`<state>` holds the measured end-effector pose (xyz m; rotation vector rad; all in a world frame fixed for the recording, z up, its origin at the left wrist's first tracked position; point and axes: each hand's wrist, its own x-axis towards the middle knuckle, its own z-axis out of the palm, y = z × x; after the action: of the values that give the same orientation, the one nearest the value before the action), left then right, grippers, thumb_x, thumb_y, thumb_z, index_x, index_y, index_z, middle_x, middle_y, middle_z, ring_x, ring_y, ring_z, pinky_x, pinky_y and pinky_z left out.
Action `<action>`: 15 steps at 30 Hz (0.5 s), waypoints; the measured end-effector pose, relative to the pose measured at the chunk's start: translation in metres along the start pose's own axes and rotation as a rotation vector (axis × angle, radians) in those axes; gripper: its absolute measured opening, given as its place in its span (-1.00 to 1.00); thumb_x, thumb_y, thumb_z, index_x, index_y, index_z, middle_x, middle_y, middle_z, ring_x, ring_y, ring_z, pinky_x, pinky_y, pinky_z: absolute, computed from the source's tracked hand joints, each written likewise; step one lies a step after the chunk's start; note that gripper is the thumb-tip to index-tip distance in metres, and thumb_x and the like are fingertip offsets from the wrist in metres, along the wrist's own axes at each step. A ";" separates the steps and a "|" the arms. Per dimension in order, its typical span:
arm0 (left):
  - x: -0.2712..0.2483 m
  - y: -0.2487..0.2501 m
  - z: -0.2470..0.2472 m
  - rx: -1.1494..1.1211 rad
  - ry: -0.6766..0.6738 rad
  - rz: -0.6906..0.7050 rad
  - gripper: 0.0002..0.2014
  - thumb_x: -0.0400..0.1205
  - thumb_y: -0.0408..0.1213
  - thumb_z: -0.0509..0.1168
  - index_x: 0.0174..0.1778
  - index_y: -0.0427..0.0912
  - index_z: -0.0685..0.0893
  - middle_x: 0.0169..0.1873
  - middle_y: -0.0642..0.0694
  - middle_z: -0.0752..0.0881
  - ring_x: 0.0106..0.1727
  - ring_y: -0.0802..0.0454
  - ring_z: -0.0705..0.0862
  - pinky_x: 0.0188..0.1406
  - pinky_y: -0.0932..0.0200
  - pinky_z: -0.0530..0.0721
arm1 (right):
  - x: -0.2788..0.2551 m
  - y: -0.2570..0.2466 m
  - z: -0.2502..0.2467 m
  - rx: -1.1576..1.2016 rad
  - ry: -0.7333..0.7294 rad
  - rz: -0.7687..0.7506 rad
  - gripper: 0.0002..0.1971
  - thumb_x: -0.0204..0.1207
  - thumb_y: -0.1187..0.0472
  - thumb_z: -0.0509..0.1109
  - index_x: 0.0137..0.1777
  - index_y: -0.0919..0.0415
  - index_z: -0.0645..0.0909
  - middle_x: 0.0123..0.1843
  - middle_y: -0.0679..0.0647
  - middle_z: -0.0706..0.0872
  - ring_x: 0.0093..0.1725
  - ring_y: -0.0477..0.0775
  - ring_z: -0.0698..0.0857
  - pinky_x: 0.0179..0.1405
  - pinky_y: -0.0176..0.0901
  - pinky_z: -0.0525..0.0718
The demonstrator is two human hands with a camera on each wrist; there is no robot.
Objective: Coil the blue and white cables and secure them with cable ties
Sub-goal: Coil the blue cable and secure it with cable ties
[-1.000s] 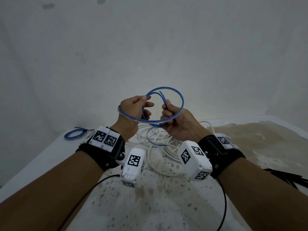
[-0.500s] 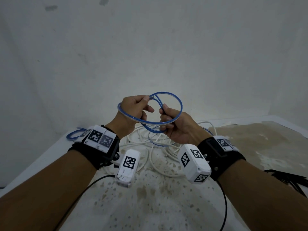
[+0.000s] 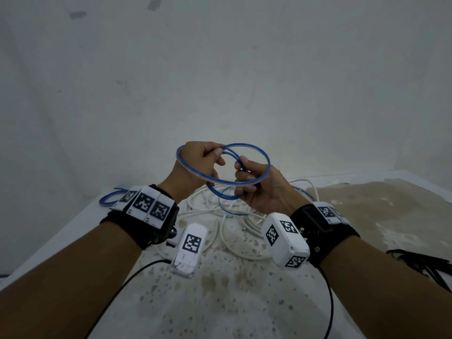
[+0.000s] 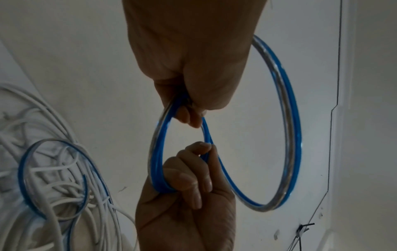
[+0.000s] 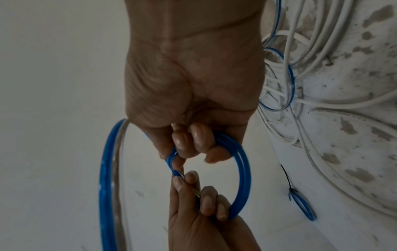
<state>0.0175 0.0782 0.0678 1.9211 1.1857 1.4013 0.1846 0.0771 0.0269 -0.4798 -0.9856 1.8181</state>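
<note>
Blue cable coil (image 3: 256, 152): held up in the air between the two hands, above the counter; two or three turns lie side by side in one ring.
Change: over the last second the ring has tilted flatter and its turns have drawn closer together; the loose tail that stood up inside the ring a second ago is now pinched between the two hands.
Left hand (image 3: 199, 162): grip closed around the left side of the ring, fingertips pinching the tail near the middle.
Right hand (image 3: 263, 189): grip closed around the near turns, thumb and forefinger nipping the same tail.
Meaning for the task: the coil looks nearly formed; the end probably needs tucking in before a tie can go on. No tie is on this coil yet.
Finished blue coil (image 3: 110, 198): lies on the counter at far left, behind the left wrist; the right wrist view shows a black tie on it.
White cables (image 3: 244, 243): loose tangle on the counter below the hands, with another blue loop (image 3: 226, 209) in it.
Cable ties (image 3: 425, 265): black bundle at the right edge, well apart from the hands.
Counter (image 3: 220, 302): white, stained and speckled.
Writing: no brand or legible text; only black-and-white square markers on the wrist units (image 3: 192, 243).
</note>
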 end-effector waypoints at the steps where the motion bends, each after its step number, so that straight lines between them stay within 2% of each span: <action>1: 0.000 0.000 0.001 -0.008 0.010 -0.008 -0.79 0.74 -0.41 0.19 0.16 -0.29 0.73 -0.32 -0.13 0.69 -0.67 0.07 0.57 -0.69 0.22 0.54 | 0.000 0.000 0.000 0.008 -0.008 0.000 -0.77 0.63 0.09 0.31 -0.17 0.23 0.58 -0.56 -0.06 0.37 -0.66 -0.09 0.30 -0.45 -0.22 0.54; 5: -0.001 -0.001 0.003 -0.034 0.010 -0.042 -0.79 0.75 -0.40 0.19 0.14 -0.26 0.73 -0.32 -0.14 0.67 -0.68 0.11 0.53 -0.71 0.25 0.49 | 0.000 0.001 -0.001 0.002 -0.014 -0.012 -0.80 0.61 0.11 0.33 -0.17 0.22 0.57 -0.57 -0.06 0.37 -0.66 -0.10 0.31 -0.47 -0.23 0.53; 10: -0.002 -0.003 -0.001 0.040 -0.052 0.039 -0.78 0.75 -0.43 0.16 0.16 -0.25 0.70 -0.29 -0.12 0.69 -0.65 0.11 0.59 -0.65 0.25 0.57 | 0.003 0.000 -0.005 -0.066 0.016 -0.015 -0.76 0.66 0.11 0.30 -0.20 0.22 0.58 -0.59 -0.06 0.37 -0.62 -0.07 0.31 -0.44 -0.20 0.51; 15: -0.001 -0.005 -0.003 0.128 -0.110 0.082 -0.78 0.76 -0.46 0.11 0.13 -0.31 0.66 -0.25 -0.09 0.72 -0.59 0.16 0.62 -0.59 0.30 0.61 | 0.003 -0.001 -0.009 -0.116 0.012 -0.001 -0.76 0.65 0.11 0.30 -0.21 0.23 0.59 -0.59 -0.06 0.34 -0.63 -0.09 0.30 -0.52 -0.21 0.52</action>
<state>0.0127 0.0801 0.0642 2.1283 1.1819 1.2699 0.1900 0.0832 0.0224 -0.5600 -1.0869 1.7625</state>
